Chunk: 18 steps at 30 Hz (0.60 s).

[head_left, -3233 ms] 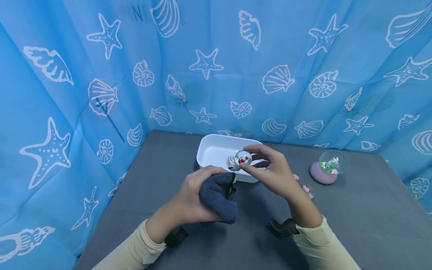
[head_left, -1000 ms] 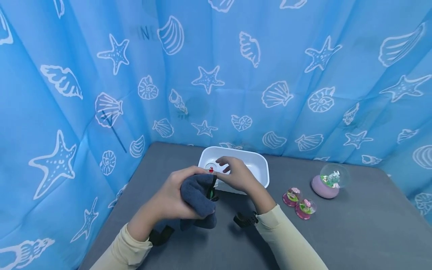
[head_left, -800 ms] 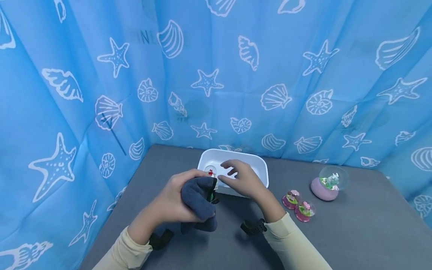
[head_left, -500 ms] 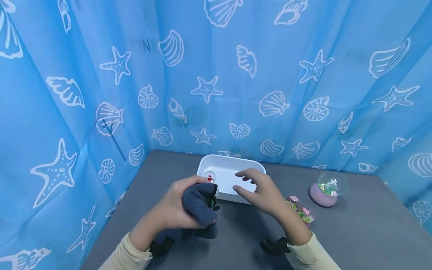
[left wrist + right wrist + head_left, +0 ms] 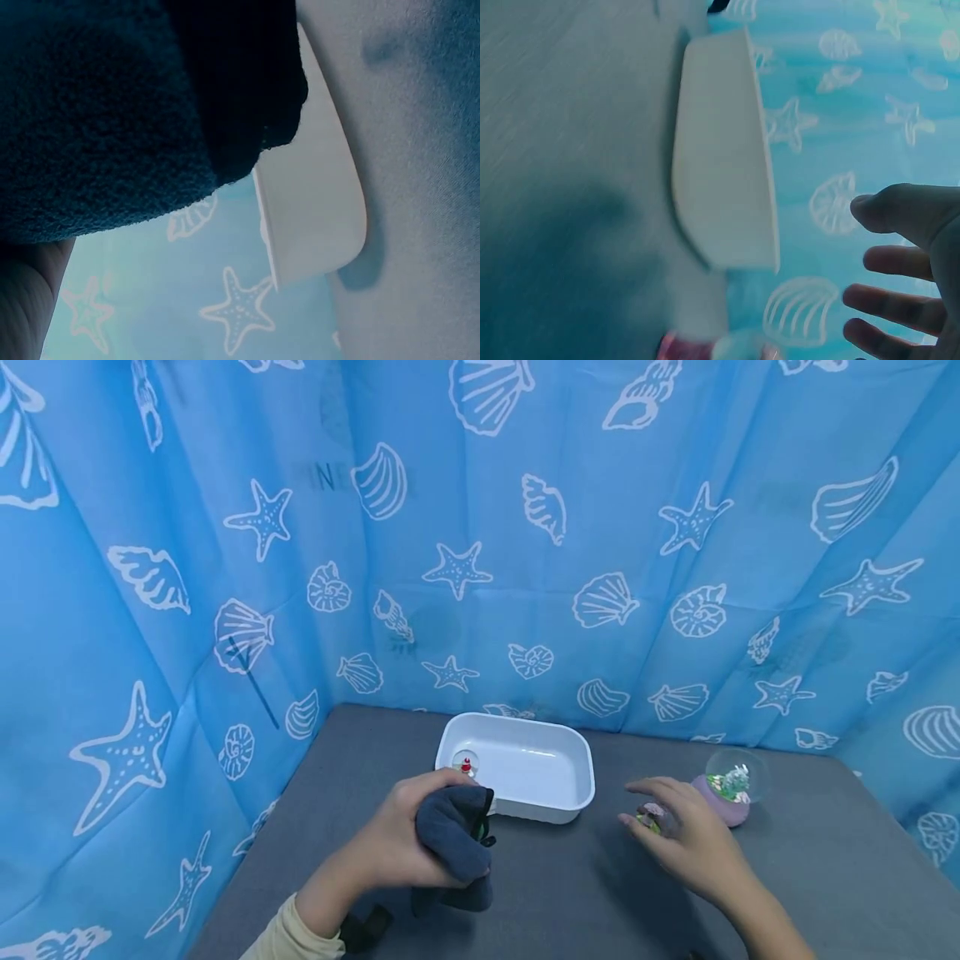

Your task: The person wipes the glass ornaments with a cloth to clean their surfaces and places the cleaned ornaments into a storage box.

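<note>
My left hand (image 5: 401, 831) grips a bunched dark blue towel (image 5: 453, 835) in front of the tray; its fuzzy surface and black edging fill much of the left wrist view. Inside the white tray (image 5: 573, 814), at the left end, is a small snow globe (image 5: 465, 763) with a red figure, its lower part hidden behind the left hand. My right hand (image 5: 693, 843) hovers over the table's right side, fingers apart and holding nothing. Just beyond its thumb and fingers shows a small pink snow globe (image 5: 651, 815), partly covered by the hand.
A larger snow globe (image 5: 729, 789) with a purple base stands behind the right hand. The grey cloth-covered table (image 5: 555, 893) ends at a blue shell-print curtain (image 5: 480, 593) at the back and left.
The right hand has let go of the red-figure snow globe in the tray and moved right to the pink ones. The left hand keeps its hold on the towel. The head view has shifted.
</note>
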Tool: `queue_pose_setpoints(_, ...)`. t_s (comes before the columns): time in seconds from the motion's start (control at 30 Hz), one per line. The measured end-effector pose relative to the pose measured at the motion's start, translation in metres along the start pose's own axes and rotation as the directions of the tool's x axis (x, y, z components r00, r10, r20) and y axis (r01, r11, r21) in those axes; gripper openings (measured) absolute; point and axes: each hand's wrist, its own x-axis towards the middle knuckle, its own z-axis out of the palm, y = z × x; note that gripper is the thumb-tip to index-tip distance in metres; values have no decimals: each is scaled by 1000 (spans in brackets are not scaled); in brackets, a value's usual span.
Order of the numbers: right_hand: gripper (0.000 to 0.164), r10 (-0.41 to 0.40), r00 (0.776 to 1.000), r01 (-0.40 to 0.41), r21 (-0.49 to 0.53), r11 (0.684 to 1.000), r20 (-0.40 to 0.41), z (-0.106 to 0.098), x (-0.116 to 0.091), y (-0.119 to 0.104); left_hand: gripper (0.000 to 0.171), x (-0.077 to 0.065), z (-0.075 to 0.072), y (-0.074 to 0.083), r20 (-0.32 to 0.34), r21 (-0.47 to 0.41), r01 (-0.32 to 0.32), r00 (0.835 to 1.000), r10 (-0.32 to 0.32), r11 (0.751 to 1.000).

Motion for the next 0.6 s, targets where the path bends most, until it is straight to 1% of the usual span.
queue_pose_setpoints(0.13,46,-1,999,0,-26,1000,-50,-1,-12,18,69,0,2,-2,1,6,-3,1000,3,1000)
queue_pose_setpoints(0.2,51,15,999,-16,-28,999,-52,-2,-17,24,69,-1,3,-2,2,3,-3,1000,3,1000)
queue_pose_setpoints(0.33,59,84,996,-84,-16,996,1,-4,-26,35,67,-2,4,-3,3,-6,-10,1000,10,1000)
queue_pose_setpoints(0.43,64,154,986,-154,-7,988,62,-4,-30,41,67,-2,5,-3,4,-14,-15,1000,15,1000)
queue_pose_setpoints(0.53,68,187,978,-188,-3,982,94,-3,-32,45,66,-1,5,-3,4,-12,-19,1000,19,1000)
queue_pose_setpoints(0.6,69,186,979,-187,3,982,86,-2,-32,47,66,0,6,-4,3,-5,-25,1000,25,1000)
